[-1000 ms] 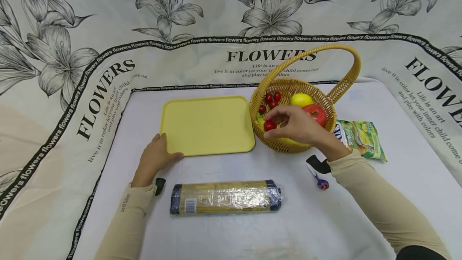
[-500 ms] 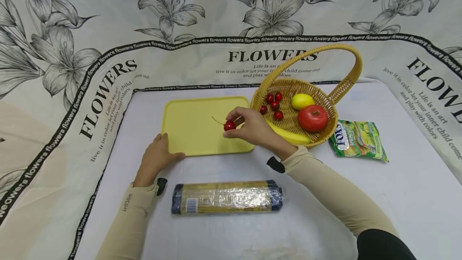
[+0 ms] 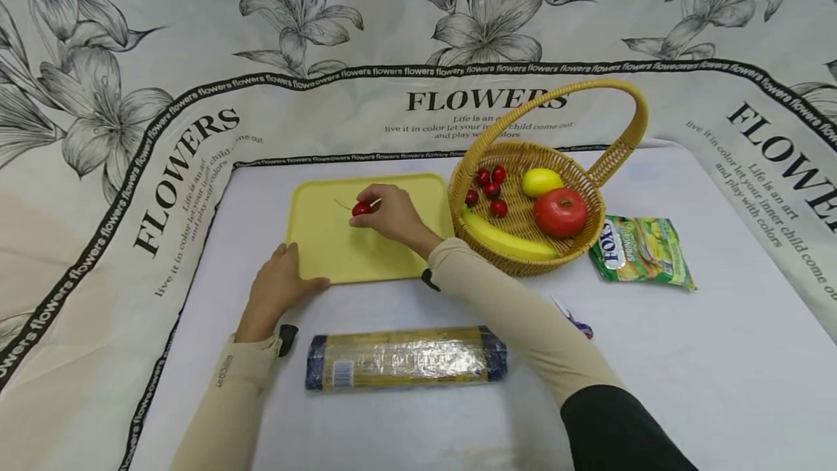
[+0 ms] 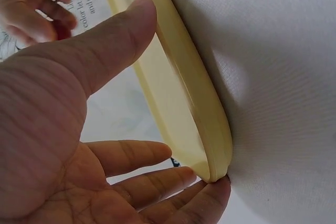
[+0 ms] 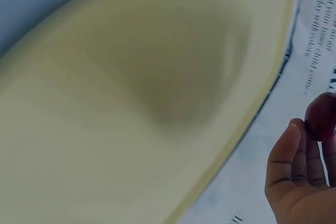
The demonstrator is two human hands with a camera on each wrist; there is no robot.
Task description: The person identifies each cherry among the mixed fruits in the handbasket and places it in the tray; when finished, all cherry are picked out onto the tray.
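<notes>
Pinching a red cherry [image 3: 361,208] with the right hand [image 3: 389,213], nearly closed, over the yellow tray [image 3: 366,256], left of frame centre; touching its lower-left corner with the left hand's [image 3: 281,286] extended fingers. Could roll away if loosened high, being round and seemingly smooth.

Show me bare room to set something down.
Bare cloth: between the tray and the wrapped package, and right of the lollipop, in front of the candy bag. Crowded: the fruit basket beside that bag, and mid-tray, where the right hand holds a cherry.
</notes>
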